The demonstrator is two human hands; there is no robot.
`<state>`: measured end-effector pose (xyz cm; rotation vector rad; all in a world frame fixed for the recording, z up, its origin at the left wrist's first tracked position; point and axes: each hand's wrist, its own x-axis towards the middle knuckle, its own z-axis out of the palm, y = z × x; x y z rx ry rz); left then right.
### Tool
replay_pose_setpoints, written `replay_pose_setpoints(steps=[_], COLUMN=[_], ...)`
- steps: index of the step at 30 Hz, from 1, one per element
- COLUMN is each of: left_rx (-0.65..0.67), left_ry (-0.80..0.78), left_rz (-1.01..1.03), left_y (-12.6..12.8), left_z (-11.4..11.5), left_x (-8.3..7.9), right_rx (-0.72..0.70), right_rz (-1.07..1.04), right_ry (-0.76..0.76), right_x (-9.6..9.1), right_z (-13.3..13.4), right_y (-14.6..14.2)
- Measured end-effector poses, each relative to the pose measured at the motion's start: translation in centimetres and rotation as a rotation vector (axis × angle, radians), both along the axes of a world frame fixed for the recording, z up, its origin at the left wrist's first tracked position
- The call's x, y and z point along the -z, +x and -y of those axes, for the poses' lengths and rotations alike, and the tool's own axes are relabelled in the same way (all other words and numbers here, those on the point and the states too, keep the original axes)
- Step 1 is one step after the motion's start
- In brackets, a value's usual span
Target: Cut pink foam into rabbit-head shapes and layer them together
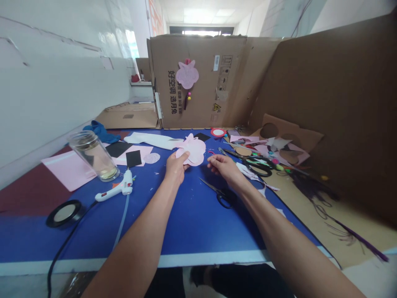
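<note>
My left hand (175,165) is closed on the near edge of a pink flower-shaped paper cutout (194,150), which it holds just over the blue table top (192,215). My right hand (223,165) hovers a little to the right of the cutout, fingers curled together in a pinch; what they hold, if anything, is too small to see. Small black scissors (220,193) lie on the table just in front of my right wrist.
A white glue gun (119,189) with its cable lies at left, beside a glass jar (94,155) and a roll of black tape (64,213). Pink and black sheets (70,167) lie at the back left. Larger scissors (254,162) and paper scraps are right. Cardboard walls (325,99) surround the table.
</note>
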<state>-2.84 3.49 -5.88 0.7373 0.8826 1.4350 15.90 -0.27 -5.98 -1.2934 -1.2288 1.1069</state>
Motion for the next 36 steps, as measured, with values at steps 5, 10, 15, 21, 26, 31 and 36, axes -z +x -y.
replay_pose_setpoints(steps=[5,10,15,21,26,31,36], left_rx=[0.014,0.034,0.033,0.019,-0.004,0.029,0.266], left_ry=[0.016,0.034,0.047,0.040,0.019,0.012,-0.065], left_rz=[0.000,0.000,-0.018,-0.010,-0.019,-0.062,-0.205], left_y=[0.2,0.4,0.6,0.4,0.0,0.2,0.8], left_z=[0.1,0.3,0.5,0.3,0.0,0.1,1.0], left_x=[0.1,0.2,0.3,0.1,0.0,0.4,1.1], right_rx=[-0.039,-0.114,-0.126,-0.094,-0.017,0.128,0.311], right_rz=[0.019,0.076,0.060,0.055,0.067,0.048,-0.025], right_ry=[0.002,0.029,0.056,0.018,0.011,0.037,0.095], right_x=[-0.4,-0.4,-0.2,-0.3,-0.3,0.0,0.1], right_z=[0.7,0.9,0.7,0.6,0.4,0.0,-0.6], right_y=[-0.6,-1.2,-1.3,-1.2,-0.9,-0.2,1.2])
